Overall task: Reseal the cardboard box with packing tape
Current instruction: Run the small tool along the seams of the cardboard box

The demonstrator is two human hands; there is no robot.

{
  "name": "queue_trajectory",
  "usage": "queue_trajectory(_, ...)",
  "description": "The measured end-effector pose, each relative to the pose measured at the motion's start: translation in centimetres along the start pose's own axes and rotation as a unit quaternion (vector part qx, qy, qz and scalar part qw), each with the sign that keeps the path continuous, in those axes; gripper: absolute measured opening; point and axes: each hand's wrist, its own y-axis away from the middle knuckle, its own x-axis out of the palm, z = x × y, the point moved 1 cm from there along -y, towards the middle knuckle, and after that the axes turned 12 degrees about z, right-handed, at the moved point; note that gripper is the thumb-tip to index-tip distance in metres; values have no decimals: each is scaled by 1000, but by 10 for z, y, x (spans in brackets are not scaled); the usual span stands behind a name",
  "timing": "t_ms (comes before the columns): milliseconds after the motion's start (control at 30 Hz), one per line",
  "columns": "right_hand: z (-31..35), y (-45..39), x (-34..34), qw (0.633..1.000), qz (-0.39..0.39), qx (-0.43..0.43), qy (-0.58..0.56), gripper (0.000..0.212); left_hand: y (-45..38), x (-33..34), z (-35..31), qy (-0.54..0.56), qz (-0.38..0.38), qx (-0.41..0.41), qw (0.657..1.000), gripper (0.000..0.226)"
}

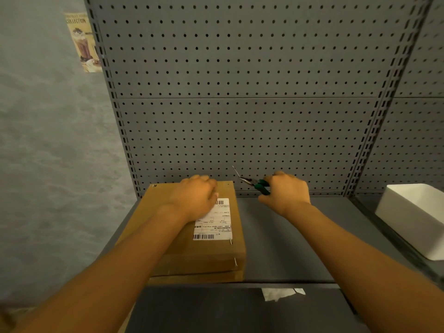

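A brown cardboard box point(206, 255) with a white shipping label point(213, 224) lies on the left part of a grey shelf. My left hand point(194, 198) rests on the box's far top, fingers curled downward over the label's upper edge. To the right of the box, above the shelf, my right hand point(287, 193) grips the green handles of needle-nose pliers point(254, 185). The plier jaws point left and pinch a thin metal wire or staple point(236, 173). Two small metal staples stick out along the box's right edge. No tape is in view.
The grey shelf point(288, 248) has a pegboard back wall point(240, 104). A white rectangular bin point(413, 217) stands at the right. A scrap of white paper point(278, 293) sticks to the shelf's front edge. A grey wall with a drinks poster is at the left.
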Motion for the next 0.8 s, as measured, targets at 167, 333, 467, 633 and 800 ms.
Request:
queue_trajectory(167, 9, 12, -11, 1000, -21, 3, -8, 42, 3, -18, -4, -73, -21, 20, 997, 36)
queue_trajectory(333, 0, 29, -27, 999, -36, 38, -11, 43, 0, -34, -19, -107, -46, 58, 992, 35)
queue_trajectory(467, -22, 48, -33, 996, -45, 69, -14, 42, -3, -46, -43, -121, -71, 90, 986, 34)
queue_trajectory(633, -65, 68, -42, 993, -57, 100, -26, 43, -15, -56, -88, -123, -89, 134, 979, 37)
queue_trajectory(800, -119, 86, -46, 990, -69, 115, -38, 40, -31, -53, -143, -132, -78, 146, 977, 35)
